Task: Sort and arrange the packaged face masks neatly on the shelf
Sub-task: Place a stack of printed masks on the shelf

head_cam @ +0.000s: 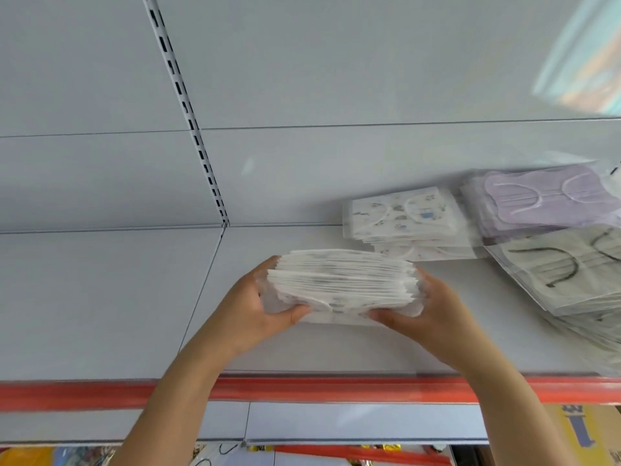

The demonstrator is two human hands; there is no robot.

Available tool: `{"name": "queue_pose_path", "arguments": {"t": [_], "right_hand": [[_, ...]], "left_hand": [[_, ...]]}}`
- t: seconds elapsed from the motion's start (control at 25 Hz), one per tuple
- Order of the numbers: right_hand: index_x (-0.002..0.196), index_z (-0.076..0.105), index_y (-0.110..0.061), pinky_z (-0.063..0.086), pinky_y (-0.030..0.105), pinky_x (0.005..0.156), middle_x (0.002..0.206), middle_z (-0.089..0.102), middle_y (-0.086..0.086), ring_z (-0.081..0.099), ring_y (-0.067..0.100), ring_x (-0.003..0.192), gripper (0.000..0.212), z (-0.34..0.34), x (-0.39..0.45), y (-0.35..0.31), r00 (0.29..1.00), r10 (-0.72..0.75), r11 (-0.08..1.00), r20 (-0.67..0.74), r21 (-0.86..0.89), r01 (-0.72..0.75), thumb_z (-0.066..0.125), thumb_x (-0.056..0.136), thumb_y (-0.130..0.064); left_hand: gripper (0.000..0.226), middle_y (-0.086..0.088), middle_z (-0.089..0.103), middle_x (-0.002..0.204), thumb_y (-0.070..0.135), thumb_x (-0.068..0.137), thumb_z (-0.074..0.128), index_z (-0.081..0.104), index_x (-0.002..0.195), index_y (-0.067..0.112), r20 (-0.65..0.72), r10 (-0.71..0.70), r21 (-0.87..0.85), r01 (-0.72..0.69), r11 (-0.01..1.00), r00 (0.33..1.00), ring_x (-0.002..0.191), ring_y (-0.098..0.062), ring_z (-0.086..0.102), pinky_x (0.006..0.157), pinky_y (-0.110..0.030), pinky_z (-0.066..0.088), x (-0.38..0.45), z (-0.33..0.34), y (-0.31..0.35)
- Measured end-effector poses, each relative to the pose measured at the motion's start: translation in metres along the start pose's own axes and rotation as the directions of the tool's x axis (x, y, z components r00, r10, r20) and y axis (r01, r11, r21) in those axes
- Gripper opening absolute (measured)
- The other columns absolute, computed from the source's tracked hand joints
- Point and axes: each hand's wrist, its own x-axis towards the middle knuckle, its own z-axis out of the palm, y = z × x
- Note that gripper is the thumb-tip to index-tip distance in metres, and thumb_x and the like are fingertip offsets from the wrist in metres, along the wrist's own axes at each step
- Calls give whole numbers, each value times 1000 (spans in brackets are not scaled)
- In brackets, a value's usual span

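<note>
While both hands clamp it, white mask stack (344,285): sits upright on edge on the grey shelf (111,297), about midway between the shelf's back wall and its front lip.
Left hand (260,306): fingers curled round the stack's left end, thumb pressed on its near face.
Right hand (433,306): fingers wrapped round the stack's right end, thumb on the near face.
Open room: left of the stack the shelf surface runs bare to the picture's edge; bare strips also lie behind the stack and before it.
Edges: red price rail (302,388) borders the shelf front, nearer than the stack; a slotted upright (188,112) climbs the back wall, behind and left of the stack.
Neighbours: printed mask packs (403,216) lie flat behind and right of the stack, apart from it; purple mask packs (537,200) and black-looped mask packs (564,267) lie farther right.
Stack's look: many thin clear-wrapped white packets, edges roughly aligned, slightly fanned, faint grey print; blurred.
</note>
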Motion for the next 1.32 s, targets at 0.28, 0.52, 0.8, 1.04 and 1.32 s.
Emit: {"name": "queue_pose_path", "arguments": {"t": [0.28,0.52,0.8,1.04,1.32], "right_hand": [[142,38,-46,41,26,108,126,60,-30,55,-8,120,99,8,13,4,995,1,1000,96,30,-4,90,58,-38],[144,40,-42,42,40,111,134,62,-13,58,6,124,99,5,20,1,964,63,992,257,89,-89,93,61,-35],[102,74,-2,54,29,86,101,76,13,73,21,99,24,43,59,-65,951,-65,923,303,380,-59,75,78,-2],[138,49,-18,56,25,87,122,71,1,68,16,111,66,186,98,-155,862,-190,876,469,478,-67,78,78,-18],[111,62,-35,56,33,85,103,74,-17,71,3,94,43,436,118,-273,859,-244,945,450,309,107,84,76,-23]], "left_hand": [[115,22,53,139,17,70,91,18,155,42,134,-78,-116,93,989,988,126,11,52,104,-11,42,2,5,-8],[92,19,57,138,18,76,88,33,142,50,155,-52,-89,67,994,987,127,3,55,109,-21,44,4,-2,-14],[56,4,74,120,28,71,85,65,123,24,-125,-171,-427,103,898,977,113,-12,69,92,-29,55,-18,-58,-8],[54,-15,69,129,20,83,77,58,134,11,-338,-298,-705,-30,709,893,119,-33,66,92,-41,59,-70,-166,-39],[44,1,76,114,17,79,81,64,120,18,-671,-397,-518,-13,855,626,109,-21,71,85,-25,58,-191,-367,-153]]}}
